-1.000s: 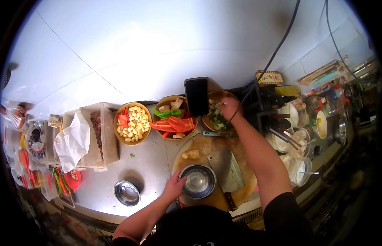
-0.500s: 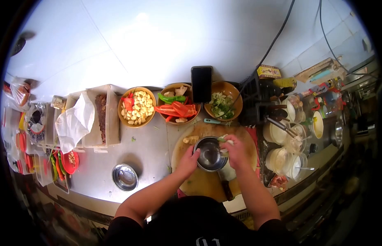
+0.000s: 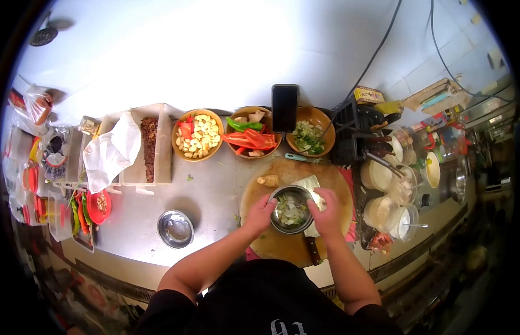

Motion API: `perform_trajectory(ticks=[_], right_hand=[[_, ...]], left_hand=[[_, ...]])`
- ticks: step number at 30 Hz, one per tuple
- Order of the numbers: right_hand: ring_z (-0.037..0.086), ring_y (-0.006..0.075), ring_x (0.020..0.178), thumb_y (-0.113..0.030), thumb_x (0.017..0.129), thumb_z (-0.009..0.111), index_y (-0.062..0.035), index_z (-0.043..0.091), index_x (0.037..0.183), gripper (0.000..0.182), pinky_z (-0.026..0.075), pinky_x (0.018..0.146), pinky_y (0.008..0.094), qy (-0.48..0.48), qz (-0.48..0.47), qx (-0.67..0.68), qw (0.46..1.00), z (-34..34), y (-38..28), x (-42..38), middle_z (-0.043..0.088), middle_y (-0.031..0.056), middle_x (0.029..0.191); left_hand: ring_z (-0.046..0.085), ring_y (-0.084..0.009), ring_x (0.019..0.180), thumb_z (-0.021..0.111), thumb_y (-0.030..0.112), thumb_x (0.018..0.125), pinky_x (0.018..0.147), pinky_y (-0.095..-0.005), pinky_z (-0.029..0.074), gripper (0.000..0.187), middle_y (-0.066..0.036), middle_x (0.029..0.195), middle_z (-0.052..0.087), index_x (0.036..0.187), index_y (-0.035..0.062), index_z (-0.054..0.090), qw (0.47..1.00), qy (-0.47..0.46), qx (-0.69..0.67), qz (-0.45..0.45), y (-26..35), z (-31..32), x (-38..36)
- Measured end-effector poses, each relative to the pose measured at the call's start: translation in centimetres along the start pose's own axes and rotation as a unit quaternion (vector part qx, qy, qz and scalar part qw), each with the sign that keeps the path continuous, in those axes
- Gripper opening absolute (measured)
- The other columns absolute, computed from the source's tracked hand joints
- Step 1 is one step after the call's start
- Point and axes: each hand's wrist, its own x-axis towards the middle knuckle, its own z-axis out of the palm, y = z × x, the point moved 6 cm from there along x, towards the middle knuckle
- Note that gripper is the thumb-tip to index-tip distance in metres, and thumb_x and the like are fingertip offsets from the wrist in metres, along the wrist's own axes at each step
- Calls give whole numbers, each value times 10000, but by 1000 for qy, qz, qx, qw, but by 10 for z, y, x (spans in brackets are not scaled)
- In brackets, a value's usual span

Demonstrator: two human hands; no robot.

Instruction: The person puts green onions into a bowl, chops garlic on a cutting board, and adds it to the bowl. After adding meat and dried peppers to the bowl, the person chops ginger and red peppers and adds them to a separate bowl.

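A small metal bowl (image 3: 279, 225) sits over the round wooden chopping board (image 3: 260, 245), with chopped pale-green scallion pieces (image 3: 290, 210) inside. My left hand (image 3: 260, 215) is closed on its left rim, thumb on the edge. At the right rim is my right hand (image 3: 327, 215), thumb against the bowl and fingers bent; a pale bit shows between them, too small to name. Beneath the bowl lies a cleaver (image 3: 312, 250), its brown handle towards me and its blade partly hidden. A knob of ginger (image 3: 268, 180) rests on the board's far left.
A second metal bowl (image 3: 175, 229) stands to the left. Behind are bowls of garlic cloves (image 3: 199, 142), cut peppers (image 3: 248, 139) and chopped greens (image 3: 309, 138), and an upright phone (image 3: 285, 109). A knife rack (image 3: 349, 134) and seasoning tubs (image 3: 377, 174) line the right.
Scallion pieces have dropped from my right hand into the bowl, which was bare inside before. My right hand has come onto the bowl's rim. The whole view has shifted slightly.
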Motion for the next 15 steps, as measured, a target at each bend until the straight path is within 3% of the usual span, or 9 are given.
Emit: perform_trajectory(ticks=[2, 4, 6, 8, 9, 10, 12, 14, 15], right_hand=[[643, 180, 768, -196, 901, 652, 2, 663, 952, 205, 524, 724, 313, 32, 21, -60, 997, -7, 29, -7, 659, 121, 839], [591, 166, 595, -189, 916, 630, -12, 613, 897, 179, 498, 553, 311, -215, 293, 46, 931, 15, 92, -38, 602, 78, 720], [546, 115, 517, -174, 943, 593, -58, 577, 823, 168, 441, 448, 257, -178, 337, 160, 910, 12, 93, -51, 570, 25, 672], [561, 120, 533, -166, 950, 568, -54, 601, 867, 144, 456, 458, 255, -93, 415, 235, 874, 0, 125, -65, 585, 22, 684], [571, 123, 546, -161, 953, 554, -56, 606, 906, 126, 459, 457, 255, -66, 421, 234, 874, -13, 136, -68, 599, 27, 714], [580, 126, 559, -156, 955, 541, -58, 612, 945, 122, 463, 456, 255, -39, 427, 232, 873, -25, 146, -70, 613, 31, 743], [585, 128, 568, -153, 953, 537, -63, 611, 983, 120, 462, 454, 254, 2, 412, 235, 880, -47, 159, -72, 623, 34, 773], [591, 130, 578, -149, 951, 533, -68, 610, 1022, 133, 461, 451, 254, 48, 399, 236, 885, -60, 165, -71, 633, 38, 803], [592, 134, 590, -149, 950, 535, -72, 604, 1026, 129, 467, 460, 262, 57, 407, 239, 880, -65, 167, -72, 632, 37, 820]], left_hand=[[576, -134, 1016, 470, 214, 1029, 917, -281, 448, 325, -61, 1118, 647, 1277, 28, 568, 999, -5, 35, 3, 3, 1, -5], [587, -146, 990, 486, 248, 1023, 881, -290, 470, 356, -73, 1124, 643, 1297, 33, 559, 994, -18, 106, -23, 26, 8, -18], [598, -158, 964, 502, 282, 1017, 846, -299, 492, 390, -84, 1129, 638, 1316, 37, 551, 982, -22, 179, -50, 31, 7, -21], [603, -163, 1013, 517, 302, 1004, 925, -294, 460, 402, -76, 1121, 651, 1294, 26, 554, 990, -48, 101, -89, 14, 5, -18], [615, -241, 1051, 561, 301, 970, 939, -356, 472, 420, -111, 1179, 643, 1302, 44, 550, 985, -53, 161, -27, 11, -7, -9], [615, -241, 1051, 561, 301, 970, 939, -356, 472, 420, -111, 1179, 643, 1302, 44, 550, 985, -47, 161, -25, 9, -21, 0], [586, -326, 1103, 622, 235, 907, 954, -426, 465, 407, -151, 1222, 619, 1268, 54, 564, 866, 132, 451, 169, 43, -62, 12], [543, -371, 1142, 658, 178, 844, 983, -457, 447, 393, -172, 1226, 601, 1209, 52, 583, 833, 210, 458, 229, 85, -107, 36], [539, -360, 1151, 674, 154, 825, 1017, -433, 431, 382, -173, 1211, 603, 1182, 50, 584, 783, 255, 505, 258, 105, -128, 49]])
